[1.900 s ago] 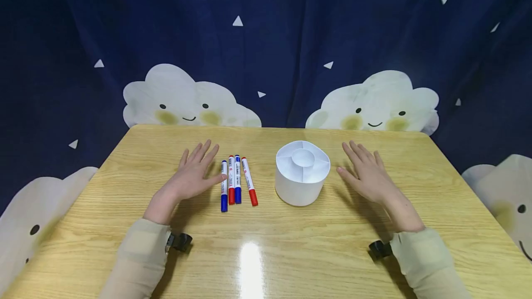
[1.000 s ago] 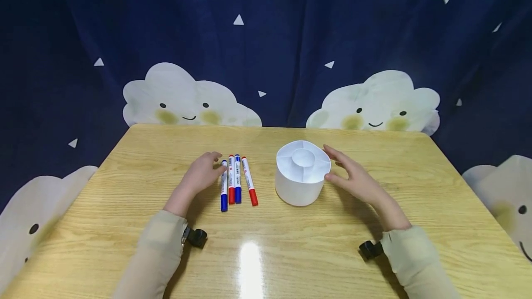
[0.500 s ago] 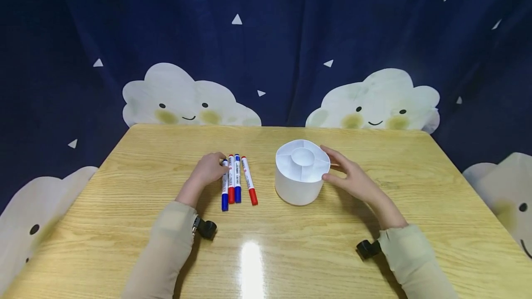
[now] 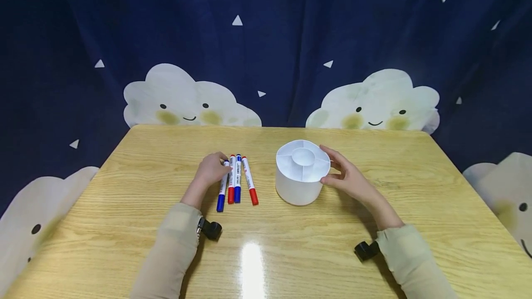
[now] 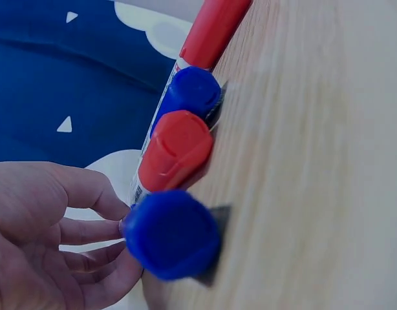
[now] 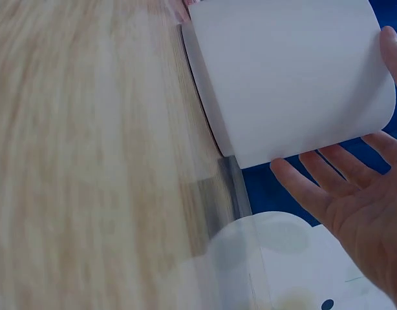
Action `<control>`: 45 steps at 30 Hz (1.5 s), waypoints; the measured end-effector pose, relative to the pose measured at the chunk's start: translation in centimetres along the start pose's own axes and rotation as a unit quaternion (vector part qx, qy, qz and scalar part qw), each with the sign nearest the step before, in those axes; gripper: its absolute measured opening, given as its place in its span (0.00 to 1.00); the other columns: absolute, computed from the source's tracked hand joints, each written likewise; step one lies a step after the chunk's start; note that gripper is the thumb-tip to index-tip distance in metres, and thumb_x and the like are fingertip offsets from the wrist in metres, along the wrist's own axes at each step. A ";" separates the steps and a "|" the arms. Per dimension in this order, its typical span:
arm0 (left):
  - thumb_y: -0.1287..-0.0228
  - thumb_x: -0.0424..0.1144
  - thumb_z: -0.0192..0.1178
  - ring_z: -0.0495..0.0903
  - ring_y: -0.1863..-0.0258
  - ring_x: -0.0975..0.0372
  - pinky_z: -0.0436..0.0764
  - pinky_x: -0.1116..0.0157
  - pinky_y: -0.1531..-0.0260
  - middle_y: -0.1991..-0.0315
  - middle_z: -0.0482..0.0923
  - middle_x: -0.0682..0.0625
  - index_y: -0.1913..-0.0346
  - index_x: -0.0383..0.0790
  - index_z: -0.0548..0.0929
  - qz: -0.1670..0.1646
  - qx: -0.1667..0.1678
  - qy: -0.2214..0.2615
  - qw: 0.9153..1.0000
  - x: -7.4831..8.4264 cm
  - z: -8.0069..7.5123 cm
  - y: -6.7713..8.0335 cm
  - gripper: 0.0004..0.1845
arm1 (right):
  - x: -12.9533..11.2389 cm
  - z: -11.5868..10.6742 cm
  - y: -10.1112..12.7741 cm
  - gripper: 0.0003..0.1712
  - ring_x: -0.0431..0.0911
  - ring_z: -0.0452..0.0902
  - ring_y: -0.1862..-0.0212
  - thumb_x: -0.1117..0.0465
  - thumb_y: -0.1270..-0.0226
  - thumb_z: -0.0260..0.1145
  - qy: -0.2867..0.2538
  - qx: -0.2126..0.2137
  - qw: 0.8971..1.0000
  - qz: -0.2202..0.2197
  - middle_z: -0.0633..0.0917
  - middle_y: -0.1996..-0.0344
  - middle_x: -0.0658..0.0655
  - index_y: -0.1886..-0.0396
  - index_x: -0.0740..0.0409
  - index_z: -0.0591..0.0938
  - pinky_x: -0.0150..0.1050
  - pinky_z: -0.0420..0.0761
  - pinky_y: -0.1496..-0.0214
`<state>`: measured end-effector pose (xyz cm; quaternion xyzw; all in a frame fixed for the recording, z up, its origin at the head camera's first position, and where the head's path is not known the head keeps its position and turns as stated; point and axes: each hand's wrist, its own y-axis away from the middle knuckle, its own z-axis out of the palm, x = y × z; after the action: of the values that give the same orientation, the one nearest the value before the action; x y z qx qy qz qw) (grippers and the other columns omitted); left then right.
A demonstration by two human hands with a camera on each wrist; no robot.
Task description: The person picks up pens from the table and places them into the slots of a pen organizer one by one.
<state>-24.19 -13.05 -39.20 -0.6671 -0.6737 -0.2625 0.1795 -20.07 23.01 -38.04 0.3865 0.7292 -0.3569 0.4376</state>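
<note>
Your left hand has its fingers curled round the upper barrel of the leftmost blue-capped marker, pinching it at the far end. That marker sits skewed, its cap end swung out to the left of the row, which suggests one end is being drawn clear of its neighbours; whether it is off the table cannot be told from the head view. In the left wrist view its blue cap is the nearest of the row, with the fingertips just beside it.

Your right hand rests against the right wall of the white pen holder, thumb low on the side and fingers bent round the rim. In the right wrist view the fingers touch the holder's wall, so this looks like a steadying hold to keep the light holder from sliding.

The red-capped marker, a second blue one and another red one lie close together just beside the held marker, between your hands. The holder stands upright, its compartments bare, well right of the row. The neighbouring red marker touches or nearly touches the held one and may roll. A dark cloud-print curtain hangs behind.
</note>
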 end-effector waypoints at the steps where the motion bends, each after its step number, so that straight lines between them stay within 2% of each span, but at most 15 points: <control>1: 0.44 0.38 0.57 0.75 0.62 0.54 0.75 0.61 0.64 0.56 0.77 0.38 0.47 0.30 0.74 -0.002 0.003 0.001 1.000 0.0 0.0 0.0 0.22 | 0.0 0.1 0.0 0.44 0.38 0.65 0.42 0.66 0.43 0.65 -0.004 0.000 1.000 0.000 0.60 0.34 0.59 0.30 0.54 0.53 0.33 0.76 0.49; 5: 0.44 0.38 0.57 0.74 0.64 0.55 0.75 0.63 0.68 0.57 0.77 0.39 0.47 0.31 0.73 -0.004 0.005 0.017 1.000 -0.1 -0.2 0.0 0.22 | 0.0 0.1 -0.1 0.44 0.37 0.65 0.42 0.66 0.44 0.65 -0.008 0.004 1.000 0.001 0.60 0.34 0.59 0.30 0.53 0.54 0.33 0.75 0.48; 11: 0.44 0.37 0.57 0.71 0.70 0.57 0.70 0.68 0.76 0.63 0.74 0.42 0.48 0.32 0.72 0.013 0.037 0.054 0.998 0.1 -1.1 0.2 0.20 | 0.1 0.1 -0.2 0.44 0.37 0.66 0.42 0.67 0.44 0.65 -0.006 0.004 1.000 -0.002 0.60 0.34 0.59 0.30 0.50 0.55 0.33 0.75 0.48; 14: 0.44 0.36 0.57 0.72 0.69 0.56 0.72 0.68 0.76 0.61 0.73 0.40 0.48 0.32 0.70 0.029 0.051 0.073 0.996 0.2 -1.7 0.2 0.21 | 0.0 0.1 -0.3 0.44 0.37 0.66 0.42 0.66 0.44 0.65 -0.003 0.007 1.000 -0.001 0.61 0.34 0.58 0.30 0.49 0.55 0.33 0.75 0.48; 17: 0.45 0.35 0.56 0.74 0.68 0.55 0.75 0.68 0.75 0.57 0.74 0.39 0.48 0.33 0.69 0.031 0.058 0.095 0.993 0.4 -2.2 0.4 0.21 | 0.0 0.1 -0.3 0.44 0.37 0.66 0.42 0.66 0.44 0.65 0.000 0.006 1.000 0.001 0.61 0.34 0.58 0.30 0.49 0.55 0.34 0.75 0.47; 22: 0.46 0.34 0.55 0.75 0.72 0.58 0.76 0.68 0.77 0.55 0.73 0.40 0.47 0.36 0.68 0.040 0.077 0.140 0.986 1.1 -2.9 0.7 0.22 | 0.0 0.0 -0.2 0.44 0.38 0.65 0.41 0.66 0.43 0.65 -0.002 0.004 1.000 0.003 0.60 0.34 0.58 0.30 0.51 0.54 0.33 0.75 0.48; 25: 0.47 0.32 0.54 0.74 0.73 0.59 0.78 0.67 0.76 0.56 0.73 0.40 0.47 0.36 0.68 0.051 0.093 0.176 0.979 1.7 -3.3 0.8 0.22 | 0.1 0.0 -0.2 0.44 0.39 0.65 0.41 0.66 0.43 0.65 -0.002 0.006 1.000 0.006 0.60 0.34 0.58 0.30 0.51 0.55 0.32 0.75 0.48; 29: 0.47 0.31 0.55 0.75 0.71 0.59 0.79 0.66 0.74 0.55 0.72 0.42 0.46 0.38 0.67 0.050 0.118 0.218 0.967 2.6 -3.6 0.8 0.22 | 0.2 0.1 -0.2 0.43 0.39 0.65 0.41 0.66 0.43 0.65 -0.003 0.001 1.000 0.008 0.61 0.34 0.59 0.30 0.50 0.55 0.32 0.74 0.48; 32: 0.48 0.31 0.55 0.76 0.70 0.59 0.78 0.68 0.75 0.55 0.73 0.43 0.46 0.39 0.68 0.052 0.150 0.242 0.957 3.5 -3.7 0.8 0.23 | 0.3 0.1 -0.2 0.43 0.39 0.65 0.41 0.66 0.43 0.65 -0.002 -0.002 1.000 0.009 0.61 0.34 0.59 0.30 0.49 0.55 0.33 0.75 0.48; 38: 0.48 0.30 0.55 0.77 0.72 0.61 0.80 0.69 0.74 0.56 0.73 0.44 0.46 0.39 0.69 0.083 0.205 0.284 0.933 5.3 -3.7 0.7 0.23 | 0.1 0.2 -0.1 0.43 0.38 0.65 0.41 0.66 0.43 0.65 -0.001 0.000 1.000 0.008 0.60 0.34 0.59 0.30 0.51 0.54 0.32 0.75 0.48; 45: 0.48 0.29 0.57 0.76 0.70 0.61 0.78 0.70 0.76 0.58 0.73 0.45 0.47 0.38 0.69 0.125 0.251 0.305 0.910 6.8 -3.7 0.7 0.22 | 0.2 0.2 -0.1 0.43 0.39 0.65 0.41 0.66 0.43 0.64 -0.004 0.002 1.000 0.007 0.60 0.34 0.59 0.30 0.51 0.55 0.32 0.75 0.48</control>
<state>-24.18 -9.82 -32.12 -0.5663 -0.5408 -0.2509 0.5691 -20.18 22.84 -38.25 0.3908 0.7243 -0.3565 0.4422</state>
